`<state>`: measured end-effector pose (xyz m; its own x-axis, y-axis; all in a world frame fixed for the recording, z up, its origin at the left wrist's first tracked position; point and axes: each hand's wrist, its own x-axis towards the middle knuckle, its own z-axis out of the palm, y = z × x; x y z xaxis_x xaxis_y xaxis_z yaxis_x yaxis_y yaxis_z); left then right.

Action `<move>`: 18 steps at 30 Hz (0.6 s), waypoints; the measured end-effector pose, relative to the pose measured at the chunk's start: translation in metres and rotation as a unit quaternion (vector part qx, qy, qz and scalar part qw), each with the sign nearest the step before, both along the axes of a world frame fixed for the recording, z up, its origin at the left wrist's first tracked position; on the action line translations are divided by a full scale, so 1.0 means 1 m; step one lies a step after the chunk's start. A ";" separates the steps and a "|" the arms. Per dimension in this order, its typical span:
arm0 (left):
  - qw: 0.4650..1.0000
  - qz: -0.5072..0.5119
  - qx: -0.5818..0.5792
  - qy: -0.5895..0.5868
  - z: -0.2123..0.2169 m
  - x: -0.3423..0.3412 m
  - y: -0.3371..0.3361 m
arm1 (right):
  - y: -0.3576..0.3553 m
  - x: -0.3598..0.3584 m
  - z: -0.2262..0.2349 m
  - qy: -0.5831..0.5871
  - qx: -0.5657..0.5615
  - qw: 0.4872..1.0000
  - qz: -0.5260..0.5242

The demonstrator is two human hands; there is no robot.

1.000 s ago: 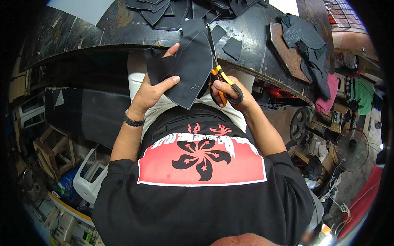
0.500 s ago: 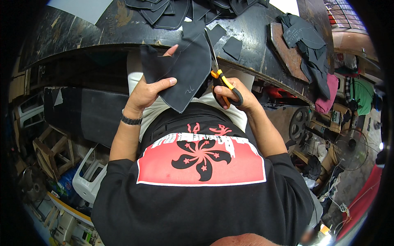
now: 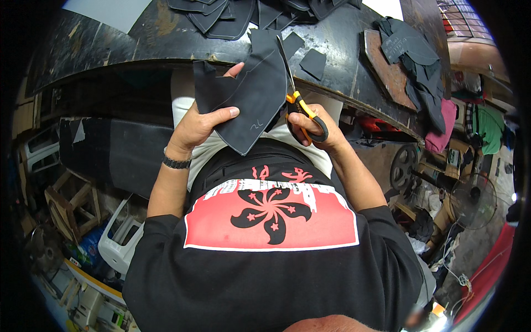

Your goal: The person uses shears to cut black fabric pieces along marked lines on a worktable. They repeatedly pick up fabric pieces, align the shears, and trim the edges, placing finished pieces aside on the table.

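We note, at the sheet (image 3: 251, 91): left hand (image 3: 193, 126) on its left, thumb and fingers pinching it; right hand (image 3: 329, 119) on its right, fingers clamped round scissors (image 3: 302, 106).

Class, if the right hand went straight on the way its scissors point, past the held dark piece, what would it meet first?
Probably the heap of dark pieces on the black table, beyond the tips of the scissors; their height is unclear, so they might pass above it.
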<state>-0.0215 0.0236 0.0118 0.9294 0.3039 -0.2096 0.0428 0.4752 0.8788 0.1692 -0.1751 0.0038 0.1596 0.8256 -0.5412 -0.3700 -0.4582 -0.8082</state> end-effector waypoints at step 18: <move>0.985 -0.099 0.112 0.088 0.010 -0.009 0.041 | -0.019 0.021 -0.006 0.136 0.039 0.989 0.048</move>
